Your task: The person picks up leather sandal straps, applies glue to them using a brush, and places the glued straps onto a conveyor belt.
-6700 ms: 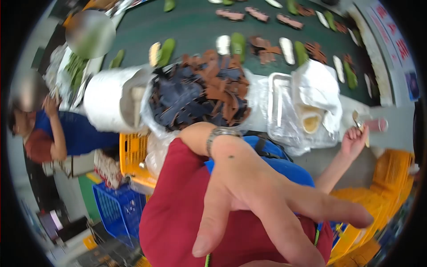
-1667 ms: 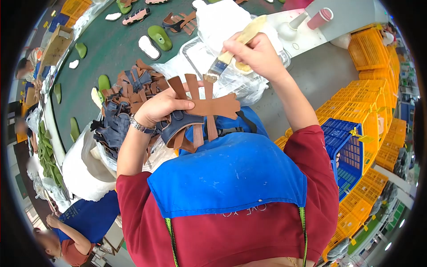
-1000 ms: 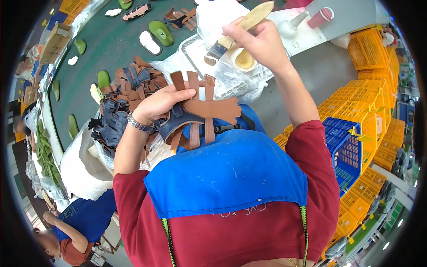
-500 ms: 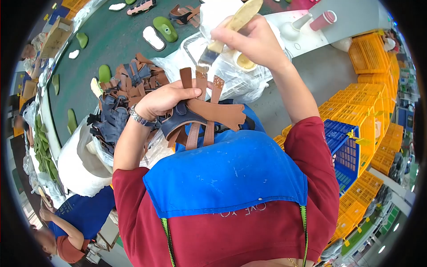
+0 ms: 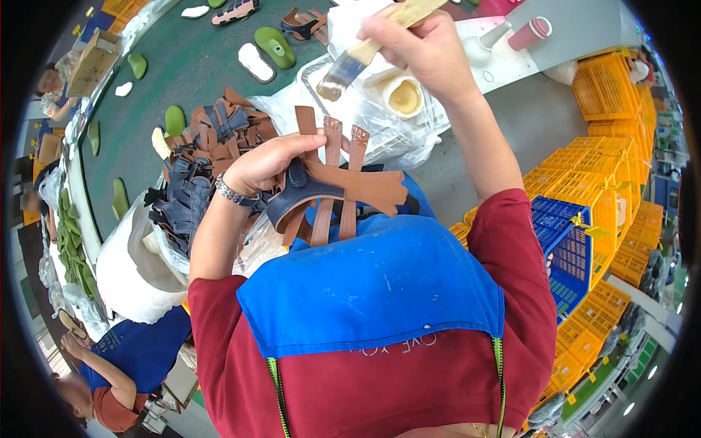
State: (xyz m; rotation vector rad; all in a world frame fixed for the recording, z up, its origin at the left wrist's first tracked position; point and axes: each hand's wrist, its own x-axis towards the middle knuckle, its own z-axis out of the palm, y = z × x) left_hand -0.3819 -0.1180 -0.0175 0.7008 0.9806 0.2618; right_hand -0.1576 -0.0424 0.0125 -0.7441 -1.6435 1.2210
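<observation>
My left hand (image 5: 274,162) grips a navy and brown sandal upper (image 5: 365,184), its strap ends pointing up and away from me. Two of those strap tips look wet and shiny. In my right hand (image 5: 431,55) is a flat paintbrush (image 5: 365,51) with a wooden handle; its bristles hang above the strap tips, apart from them. Just below that hand stands a white tub of cream-coloured liquid (image 5: 404,96), on clear plastic sheeting (image 5: 416,142). To the left of my left hand lies a heap of navy and brown sandal uppers (image 5: 190,190).
A green conveyor belt (image 5: 168,55) carries green soles (image 5: 275,47) and white ones. Orange crates (image 5: 591,164) and a blue crate (image 5: 566,255) are stacked at right. A white bag (image 5: 131,270) sits at left, near another person in a blue apron (image 5: 142,350).
My right hand has lifted the brush off the strap tips, swinging its bristles up and to the left. My left hand with the sandal upper has barely shifted.
</observation>
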